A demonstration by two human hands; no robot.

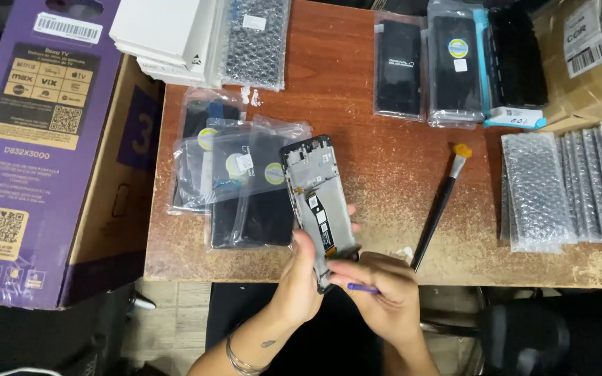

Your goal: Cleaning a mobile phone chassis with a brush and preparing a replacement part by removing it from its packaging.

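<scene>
My left hand grips the lower end of a phone screen assembly, held back side up so its frame, metal shield and flex cable show. It tilts away from me over the front of the wooden table. My right hand is closed around a small purple tool whose tip points at the bottom end of the assembly, just beside my left hand.
Bagged phone screens are piled left of the assembly; more lie at the back. A black brush lies to the right, next to bubble-wrap sleeves. White boxes sit at the back left. A purple carton stands at left.
</scene>
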